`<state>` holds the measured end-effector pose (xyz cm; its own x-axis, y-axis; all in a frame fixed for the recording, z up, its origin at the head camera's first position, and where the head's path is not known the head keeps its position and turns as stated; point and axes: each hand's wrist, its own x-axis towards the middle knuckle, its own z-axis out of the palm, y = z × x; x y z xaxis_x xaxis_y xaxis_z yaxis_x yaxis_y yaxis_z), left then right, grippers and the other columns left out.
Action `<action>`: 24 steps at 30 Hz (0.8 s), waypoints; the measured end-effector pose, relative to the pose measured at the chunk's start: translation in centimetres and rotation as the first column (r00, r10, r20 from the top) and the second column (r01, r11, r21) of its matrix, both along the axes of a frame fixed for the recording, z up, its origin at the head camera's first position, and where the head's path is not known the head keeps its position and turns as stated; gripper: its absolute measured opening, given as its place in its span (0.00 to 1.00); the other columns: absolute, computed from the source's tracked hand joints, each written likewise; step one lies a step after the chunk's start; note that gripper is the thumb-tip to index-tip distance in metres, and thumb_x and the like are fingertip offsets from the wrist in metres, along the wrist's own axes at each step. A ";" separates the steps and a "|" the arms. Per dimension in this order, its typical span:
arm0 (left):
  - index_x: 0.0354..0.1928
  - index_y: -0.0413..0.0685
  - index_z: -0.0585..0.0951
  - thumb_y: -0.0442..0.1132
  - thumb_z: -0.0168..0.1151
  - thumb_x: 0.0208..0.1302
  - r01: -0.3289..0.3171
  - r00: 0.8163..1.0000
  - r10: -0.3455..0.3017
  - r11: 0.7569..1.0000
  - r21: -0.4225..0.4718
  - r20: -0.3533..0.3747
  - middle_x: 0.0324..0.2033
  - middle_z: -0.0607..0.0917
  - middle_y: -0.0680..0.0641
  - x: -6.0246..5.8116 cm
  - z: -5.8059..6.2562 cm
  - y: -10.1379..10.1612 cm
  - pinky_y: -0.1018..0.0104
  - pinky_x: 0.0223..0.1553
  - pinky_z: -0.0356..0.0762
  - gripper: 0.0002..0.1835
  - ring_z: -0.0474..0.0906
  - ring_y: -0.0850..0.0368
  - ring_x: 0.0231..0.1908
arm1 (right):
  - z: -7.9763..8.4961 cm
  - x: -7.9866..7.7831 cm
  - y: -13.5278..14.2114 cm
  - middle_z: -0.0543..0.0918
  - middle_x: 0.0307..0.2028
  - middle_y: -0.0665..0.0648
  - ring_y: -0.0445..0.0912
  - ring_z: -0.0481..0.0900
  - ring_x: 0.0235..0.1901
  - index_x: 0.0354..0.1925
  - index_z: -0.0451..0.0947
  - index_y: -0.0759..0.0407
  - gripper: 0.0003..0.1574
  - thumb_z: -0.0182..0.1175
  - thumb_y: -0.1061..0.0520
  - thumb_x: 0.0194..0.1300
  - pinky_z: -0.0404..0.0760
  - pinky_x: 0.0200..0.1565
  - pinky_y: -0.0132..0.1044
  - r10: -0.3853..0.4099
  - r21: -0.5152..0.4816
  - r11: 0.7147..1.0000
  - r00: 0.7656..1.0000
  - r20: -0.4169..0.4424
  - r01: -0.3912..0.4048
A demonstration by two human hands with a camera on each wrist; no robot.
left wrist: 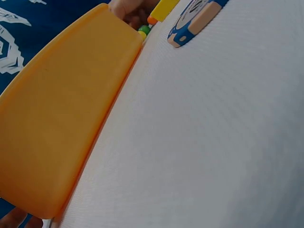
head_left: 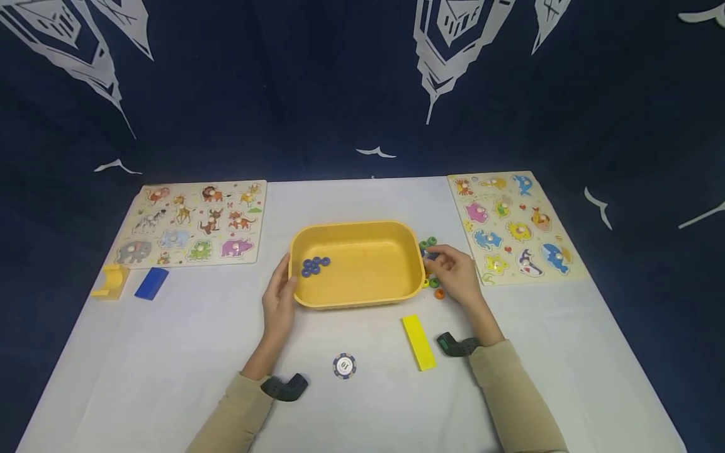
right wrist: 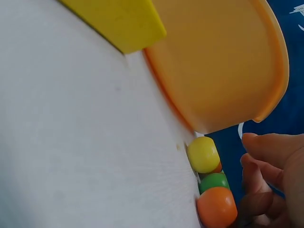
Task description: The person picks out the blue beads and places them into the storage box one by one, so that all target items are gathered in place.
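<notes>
A yellow tray (head_left: 362, 264) stands mid-table, with several blue beads (head_left: 315, 261) lying in its left part. My left hand (head_left: 279, 302) holds the tray at its left end, fingers along the outer wall and thumb by the rim. Just past the right end, my right hand (head_left: 455, 274) pinches a dark blue bead (head_left: 433, 256) between thumb and forefinger. Around those fingertips lie green beads (head_left: 432, 241), an orange bead (right wrist: 217, 207) and a yellow bead (right wrist: 203, 155). The right hand partly covers this group.
Animal puzzle boards lie at the back left (head_left: 189, 223) and back right (head_left: 515, 226). A yellow block (head_left: 419, 343) and a poker chip (head_left: 344, 365) lie in front of the tray. Farther left are a blue block (head_left: 151, 283) and a curved yellow block (head_left: 111, 282).
</notes>
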<state>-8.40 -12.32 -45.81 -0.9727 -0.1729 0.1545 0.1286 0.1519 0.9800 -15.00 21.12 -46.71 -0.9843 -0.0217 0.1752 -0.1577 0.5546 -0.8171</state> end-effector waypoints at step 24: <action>0.64 0.45 0.60 0.32 0.42 0.66 -0.004 1.000 0.004 1.000 0.004 -0.007 0.62 0.65 0.44 0.2 0.4 0.2 0.83 0.51 0.66 0.24 0.65 0.47 0.57 | -0.3 -0.1 -0.8 0.70 0.14 0.52 0.43 0.64 0.10 0.39 0.80 0.54 0.17 0.62 0.48 0.52 0.60 0.10 0.30 -0.079 0.286 0.956 0.995 0.052 0.061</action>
<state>-8.19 -12.16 -45.36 -0.9711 -0.1772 0.1602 0.1344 0.1489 0.9797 -15.13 20.33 -47.03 -0.9939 0.0081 0.1104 -0.0638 0.7726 -0.6317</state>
